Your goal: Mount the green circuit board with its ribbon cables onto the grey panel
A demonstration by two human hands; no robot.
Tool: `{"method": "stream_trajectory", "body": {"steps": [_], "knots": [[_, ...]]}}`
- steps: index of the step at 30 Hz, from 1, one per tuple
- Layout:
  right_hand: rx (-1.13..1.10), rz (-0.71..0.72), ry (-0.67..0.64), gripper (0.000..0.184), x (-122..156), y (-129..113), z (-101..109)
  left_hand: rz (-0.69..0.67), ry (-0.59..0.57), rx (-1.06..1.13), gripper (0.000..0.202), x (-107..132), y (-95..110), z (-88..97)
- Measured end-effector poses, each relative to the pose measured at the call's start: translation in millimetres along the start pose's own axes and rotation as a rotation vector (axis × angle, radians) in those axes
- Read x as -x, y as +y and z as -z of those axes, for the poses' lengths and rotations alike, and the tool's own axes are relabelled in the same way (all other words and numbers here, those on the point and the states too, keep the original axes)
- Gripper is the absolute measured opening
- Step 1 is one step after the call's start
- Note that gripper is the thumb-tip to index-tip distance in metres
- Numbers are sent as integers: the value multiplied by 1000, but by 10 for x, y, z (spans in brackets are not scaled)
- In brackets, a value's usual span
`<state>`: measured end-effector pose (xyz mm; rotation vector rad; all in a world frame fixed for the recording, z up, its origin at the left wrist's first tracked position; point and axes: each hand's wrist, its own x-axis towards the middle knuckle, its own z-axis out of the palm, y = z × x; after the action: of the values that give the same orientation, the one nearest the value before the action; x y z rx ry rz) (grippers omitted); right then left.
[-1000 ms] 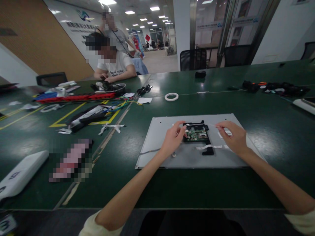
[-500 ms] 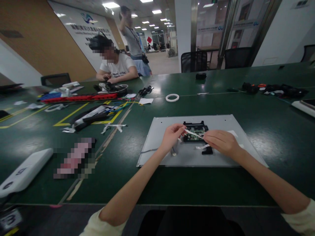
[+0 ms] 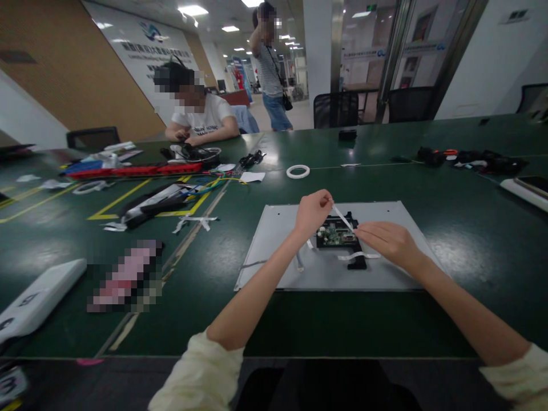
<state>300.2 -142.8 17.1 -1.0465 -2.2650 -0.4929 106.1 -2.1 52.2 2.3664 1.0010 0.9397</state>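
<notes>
So the biggest thing here was the green tabletop (image 3: 342, 325), with its near edge running pretty much straight across in front of the person. A flat grey panel (image 3: 329, 271) lay on it, front edge roughly in line with that near edge and a band of green showing between the two, so the forearms had some room there. More green ran past the panel's back edge, and its front right corner was hidden by the right forearm. Way over left, well apart from the panel, sat a chunky white device (image 3: 40, 297). Both hands were over the panel, inside its side edges: the right hand (image 3: 389, 242) lower, the left hand (image 3: 314, 211) further back, just a small gap between them. A black bracket (image 3: 357, 262) with a green circuit board (image 3: 331, 237) sat mid-panel, away from the edges. The white ring (image 3: 298, 172) was on the tabletop past the back edge. A pale band (image 3: 349, 257) crossed the bracket's leg. Smallest was the thin white strip (image 3: 342, 217), pinched at each end by the fingers of both hands, slanting above the board; couldn't tell if it touched.
</notes>
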Motion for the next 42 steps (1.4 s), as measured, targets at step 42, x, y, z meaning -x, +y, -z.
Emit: {"method": "stream_trajectory", "body": {"steps": [42], "knots": [[116,-47,-303,26,125,317,-261,-59,-270,-519,21,-245,-255,-568]]}}
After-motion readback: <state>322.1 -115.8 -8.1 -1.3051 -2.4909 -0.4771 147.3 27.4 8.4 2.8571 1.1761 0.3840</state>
